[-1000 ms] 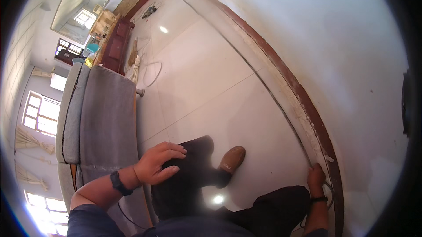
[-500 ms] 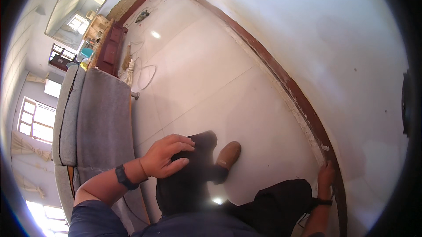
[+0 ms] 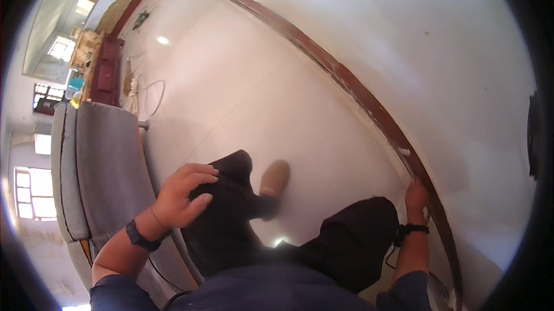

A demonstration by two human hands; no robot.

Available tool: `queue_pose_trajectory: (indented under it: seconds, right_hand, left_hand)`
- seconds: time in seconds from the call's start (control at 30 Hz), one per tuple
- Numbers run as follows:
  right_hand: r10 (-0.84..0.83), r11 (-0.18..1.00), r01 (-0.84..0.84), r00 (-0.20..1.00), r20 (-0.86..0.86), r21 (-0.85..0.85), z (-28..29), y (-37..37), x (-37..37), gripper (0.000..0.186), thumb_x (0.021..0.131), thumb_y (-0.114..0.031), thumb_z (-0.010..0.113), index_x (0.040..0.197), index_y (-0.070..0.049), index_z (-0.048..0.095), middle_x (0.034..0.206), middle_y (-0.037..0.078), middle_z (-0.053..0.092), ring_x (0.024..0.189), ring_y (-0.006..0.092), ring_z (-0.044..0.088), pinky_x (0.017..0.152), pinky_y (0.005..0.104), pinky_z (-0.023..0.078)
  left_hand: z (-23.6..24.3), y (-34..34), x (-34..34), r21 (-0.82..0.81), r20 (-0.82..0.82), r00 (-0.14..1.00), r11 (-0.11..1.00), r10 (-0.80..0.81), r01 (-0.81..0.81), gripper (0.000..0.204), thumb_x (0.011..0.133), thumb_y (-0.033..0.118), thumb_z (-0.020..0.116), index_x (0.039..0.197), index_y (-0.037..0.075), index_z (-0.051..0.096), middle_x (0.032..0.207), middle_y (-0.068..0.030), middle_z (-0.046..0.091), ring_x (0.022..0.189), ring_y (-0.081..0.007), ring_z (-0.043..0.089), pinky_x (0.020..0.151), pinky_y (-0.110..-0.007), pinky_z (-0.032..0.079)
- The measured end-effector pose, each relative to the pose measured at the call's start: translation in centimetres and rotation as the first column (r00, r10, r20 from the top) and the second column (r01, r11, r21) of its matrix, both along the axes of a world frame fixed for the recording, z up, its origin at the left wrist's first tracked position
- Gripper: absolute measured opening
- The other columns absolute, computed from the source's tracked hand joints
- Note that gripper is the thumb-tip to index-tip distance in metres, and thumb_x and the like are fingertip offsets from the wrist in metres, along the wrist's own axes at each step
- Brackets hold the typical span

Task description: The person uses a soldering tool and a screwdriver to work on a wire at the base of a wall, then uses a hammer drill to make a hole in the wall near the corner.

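My left hand (image 3: 184,194) rests on my left knee in dark trousers (image 3: 231,175), its thumb and fingers apart and nothing in it. Down at the right, my right hand (image 3: 416,198) is at the foot of the wall, against the reddish-brown skirting board (image 3: 369,98). Its fingers are drawn together, and whatever is between them is hidden. Just ahead of that hand, a small whitish bit (image 3: 405,152) sits on the board. Along the board's lower edge runs a rough, chipped strip (image 3: 346,93).
A grey sofa (image 3: 109,155) stands close on my left. Beyond it are a dark red cabinet (image 3: 105,71), a bundle of cord (image 3: 133,96) and a loop of cable (image 3: 156,100) on the pale tiled floor (image 3: 231,74). My brown shoe (image 3: 275,177) is between my knees.
The view has swung, so sofa and cabinet sit further left. My right hand, still at the skirting board, appears higher in view with more forearm showing. My left hand stays on the knee.
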State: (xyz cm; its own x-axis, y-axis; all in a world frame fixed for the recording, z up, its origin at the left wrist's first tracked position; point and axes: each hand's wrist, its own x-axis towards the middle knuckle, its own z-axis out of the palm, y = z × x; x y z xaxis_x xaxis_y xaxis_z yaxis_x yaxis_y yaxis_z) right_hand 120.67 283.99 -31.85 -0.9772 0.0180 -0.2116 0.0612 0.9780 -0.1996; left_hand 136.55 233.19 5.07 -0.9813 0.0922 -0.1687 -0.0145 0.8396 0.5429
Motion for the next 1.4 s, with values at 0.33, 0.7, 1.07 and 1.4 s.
queue_pose_trajectory:
  seconds: [0.33,0.7,1.07,1.4]
  right_hand:
    - [-0.165,0.985,0.159,0.982,0.093,0.063,-1.7,2.8,2.1,0.033,0.093,-0.032,0.051,0.113,-0.008,0.062,0.097,0.022,0.065,0.086,0.0405,0.062,0.074,0.0483,0.050]
    - [-0.287,0.956,0.278,0.952,0.110,0.088,-4.2,4.3,3.0,0.037,0.093,-0.038,0.051,0.119,-0.012,0.059,0.100,0.018,0.065,0.088,0.0382,0.062,0.076,0.0492,0.050]
    - [-0.359,0.933,0.357,0.930,0.080,0.045,-6.4,6.2,4.7,0.038,0.091,-0.040,0.052,0.119,-0.015,0.059,0.103,0.017,0.065,0.092,0.0369,0.062,0.077,0.0478,0.050]
    - [-0.430,0.897,0.438,0.896,0.107,-0.061,-6.7,6.2,5.6,0.026,0.090,-0.032,0.058,0.111,-0.018,0.066,0.108,0.012,0.065,0.096,0.0326,0.062,0.081,0.0439,0.050]
  left_hand:
    - [-0.2,1.5,-1.0,0.015,0.031,0.999,1.000,-0.020,0.019,0.027,0.081,0.017,0.055,0.102,-0.001,0.058,0.111,-0.0194,0.058,0.103,-0.0333,0.057,0.092,-0.039,0.043]
    - [-1.0,2.8,-1.4,0.010,0.039,0.998,0.999,0.050,-0.051,0.028,0.078,0.013,0.055,0.102,-0.003,0.057,0.110,-0.0200,0.057,0.101,-0.0326,0.056,0.091,-0.037,0.042]
    - [-1.6,3.4,-1.8,0.004,0.103,0.992,0.997,0.073,-0.074,0.028,0.081,0.014,0.051,0.103,-0.003,0.056,0.113,-0.0199,0.056,0.106,-0.0312,0.053,0.096,-0.037,0.038]
    - [-1.3,4.3,-2.6,-0.012,0.095,0.994,0.998,0.055,-0.054,0.027,0.084,0.015,0.050,0.103,-0.004,0.056,0.113,-0.0198,0.056,0.106,-0.0305,0.053,0.095,-0.036,0.039]
